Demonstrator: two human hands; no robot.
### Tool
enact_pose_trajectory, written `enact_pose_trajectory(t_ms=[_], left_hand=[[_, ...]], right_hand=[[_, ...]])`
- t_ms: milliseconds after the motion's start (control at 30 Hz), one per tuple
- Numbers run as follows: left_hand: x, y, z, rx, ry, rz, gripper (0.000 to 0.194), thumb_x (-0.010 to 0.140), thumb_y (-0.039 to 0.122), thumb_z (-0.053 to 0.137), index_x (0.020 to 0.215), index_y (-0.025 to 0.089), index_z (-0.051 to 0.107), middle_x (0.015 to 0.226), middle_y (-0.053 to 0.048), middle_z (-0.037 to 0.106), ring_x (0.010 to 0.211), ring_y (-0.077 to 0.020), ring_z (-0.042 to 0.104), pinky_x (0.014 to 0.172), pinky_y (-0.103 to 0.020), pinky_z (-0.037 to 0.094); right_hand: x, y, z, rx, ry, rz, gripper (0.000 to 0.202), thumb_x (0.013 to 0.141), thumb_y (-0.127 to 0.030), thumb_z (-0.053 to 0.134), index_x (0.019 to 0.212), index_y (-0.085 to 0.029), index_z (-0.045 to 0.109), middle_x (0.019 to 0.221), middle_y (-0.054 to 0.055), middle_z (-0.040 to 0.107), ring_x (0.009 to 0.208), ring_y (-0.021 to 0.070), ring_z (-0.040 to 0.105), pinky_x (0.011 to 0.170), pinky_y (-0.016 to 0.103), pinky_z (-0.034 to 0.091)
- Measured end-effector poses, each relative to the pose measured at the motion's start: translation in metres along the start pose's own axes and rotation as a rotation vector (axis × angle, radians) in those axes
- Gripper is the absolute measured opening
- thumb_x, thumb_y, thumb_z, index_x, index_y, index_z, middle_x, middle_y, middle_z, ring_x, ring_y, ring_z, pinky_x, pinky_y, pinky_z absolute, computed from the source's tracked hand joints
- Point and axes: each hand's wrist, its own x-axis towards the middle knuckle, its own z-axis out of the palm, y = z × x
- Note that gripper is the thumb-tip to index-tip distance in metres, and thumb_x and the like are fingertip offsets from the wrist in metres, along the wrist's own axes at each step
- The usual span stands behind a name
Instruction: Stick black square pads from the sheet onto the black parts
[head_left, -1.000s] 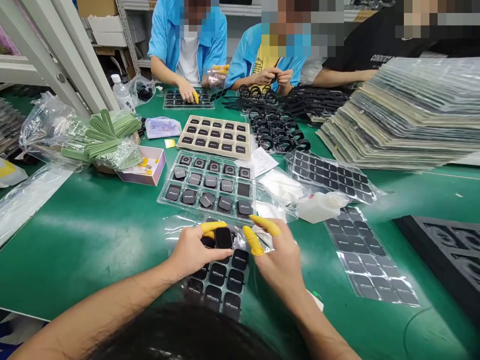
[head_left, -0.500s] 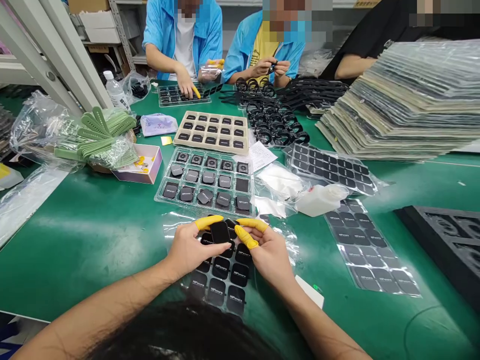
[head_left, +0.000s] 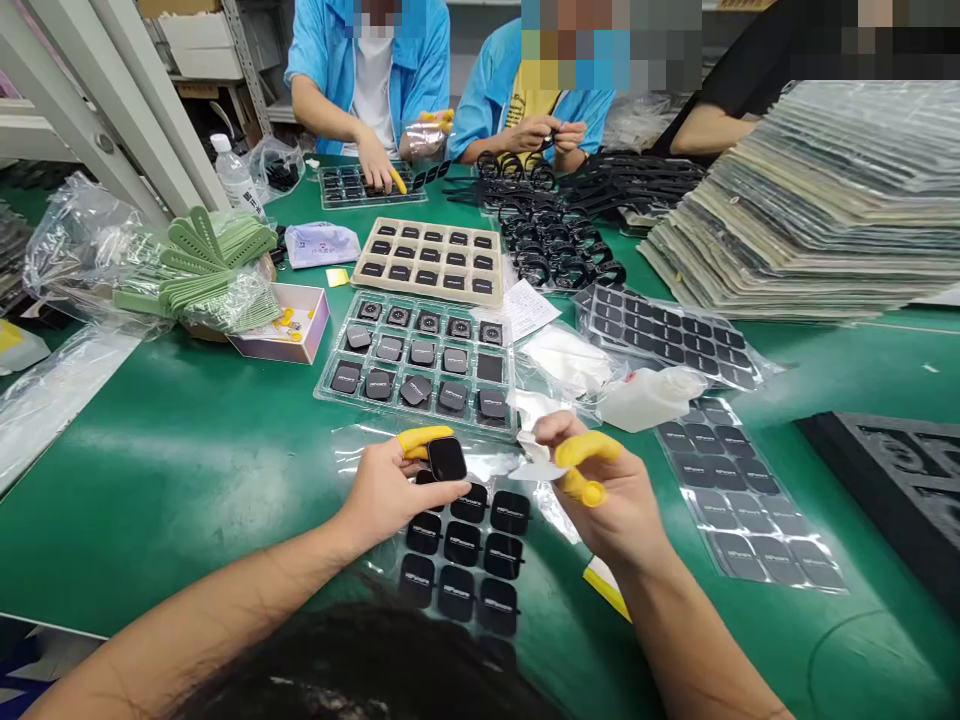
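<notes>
My left hand (head_left: 390,492), with yellow finger covers, grips a black square watch face (head_left: 448,459) by its edges. My right hand (head_left: 604,480), also with yellow finger covers, pinches a thin whitish film (head_left: 541,470) to the right of the watch face, apart from it. Below both hands lies a clear sheet of black square stickers (head_left: 462,543) with white lettering. Just beyond my hands is a clear plastic tray (head_left: 322,388) of square black pieces, some showing round backs.
A beige tray (head_left: 498,296) stands behind the clear one. Green straps (head_left: 217,270) and a small box (head_left: 300,348) are left. A white bottle (head_left: 652,398), sticker sheets (head_left: 727,470), a black foam tray (head_left: 862,480) and tall stack (head_left: 810,200) are right. People work opposite.
My right hand has moved right, away from the watch face, and now has the whitish film in its fingers. The watch face has tilted and its glossy front shows.
</notes>
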Motion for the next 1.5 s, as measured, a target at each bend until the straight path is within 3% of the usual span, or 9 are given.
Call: enact_pose_trajectory(t_ms=[100,267,433,600,800,933,1167,1333,1500], left_hand=[[-0.002,0.0,-0.001,0.143,0.004,0.056,0.052,0.076,0.027,0.106,0.127,0.027,0.095,0.116,-0.003,0.098,0.113,-0.0341,0.094,0.115,-0.05,0.077],[-0.005,0.006,-0.002,0.291,-0.035,0.128,0.047,0.085,0.03,0.099,0.131,0.026,0.095,0.117,-0.004,0.098,0.112,-0.0337,0.093,0.111,-0.047,0.076],[-0.002,0.006,-0.002,0.423,-0.049,0.173,0.053,0.079,0.028,0.1,0.131,0.028,0.096,0.116,-0.004,0.098,0.106,-0.0338,0.093,0.104,-0.045,0.077],[0.0,0.005,-0.004,0.434,-0.089,0.183,0.051,0.081,0.032,0.102,0.131,0.035,0.096,0.123,-0.001,0.098,0.112,-0.0346,0.093,0.107,-0.043,0.075],[-0.002,0.008,-0.004,0.526,-0.091,0.174,0.051,0.085,0.032,0.099,0.136,0.032,0.093,0.118,0.001,0.098,0.103,-0.0311,0.092,0.103,-0.041,0.075],[-0.001,0.009,-0.003,0.53,-0.085,0.166,0.052,0.083,0.033,0.1,0.134,0.034,0.094,0.115,0.002,0.098,0.1,-0.0315,0.091,0.099,-0.042,0.075],[-0.002,0.009,-0.002,0.531,-0.072,0.136,0.052,0.083,0.033,0.1,0.135,0.033,0.094,0.11,0.001,0.097,0.098,-0.0316,0.091,0.098,-0.041,0.075],[-0.002,0.01,-0.001,0.536,-0.077,0.131,0.054,0.083,0.032,0.1,0.136,0.032,0.094,0.114,0.0,0.098,0.1,-0.0316,0.091,0.099,-0.041,0.073],[-0.002,0.01,-0.001,0.531,-0.081,0.132,0.054,0.083,0.031,0.099,0.136,0.031,0.094,0.116,0.0,0.098,0.104,-0.0321,0.092,0.098,-0.041,0.073]], right_hand=[[-0.003,-0.017,0.003,0.173,0.082,0.206,0.045,0.097,-0.076,0.093,0.093,-0.033,0.083,0.092,0.007,0.079,0.088,0.0299,0.074,0.08,0.048,0.066],[-0.008,-0.028,0.04,0.271,0.101,0.549,0.059,0.08,-0.081,0.104,0.1,-0.029,0.087,0.098,0.009,0.087,0.092,0.0311,0.082,0.085,0.046,0.071],[-0.006,-0.024,0.062,0.389,0.073,0.72,0.063,0.066,-0.074,0.113,0.093,-0.025,0.084,0.097,0.01,0.088,0.091,0.0294,0.082,0.087,0.045,0.072],[-0.002,-0.027,0.06,0.438,0.056,0.751,0.059,0.065,-0.069,0.114,0.09,-0.025,0.085,0.091,0.007,0.086,0.086,0.0266,0.078,0.083,0.042,0.069],[0.002,-0.033,0.063,0.457,0.117,0.834,0.062,0.046,-0.066,0.12,0.081,-0.026,0.088,0.083,0.005,0.084,0.082,0.0241,0.075,0.08,0.037,0.064],[0.003,-0.037,0.066,0.469,0.146,0.858,0.064,0.04,-0.066,0.121,0.078,-0.026,0.088,0.081,0.004,0.085,0.082,0.0236,0.074,0.082,0.037,0.062],[0.002,-0.037,0.066,0.474,0.154,0.862,0.069,0.039,-0.066,0.122,0.081,-0.025,0.087,0.085,0.004,0.086,0.084,0.023,0.074,0.084,0.037,0.062],[0.002,-0.036,0.065,0.461,0.133,0.851,0.069,0.045,-0.069,0.121,0.084,-0.024,0.086,0.089,0.006,0.086,0.088,0.0242,0.075,0.085,0.038,0.062],[-0.001,-0.031,0.065,0.42,0.099,0.824,0.074,0.048,-0.082,0.116,0.086,-0.027,0.085,0.091,0.007,0.085,0.089,0.0265,0.076,0.084,0.04,0.065]])
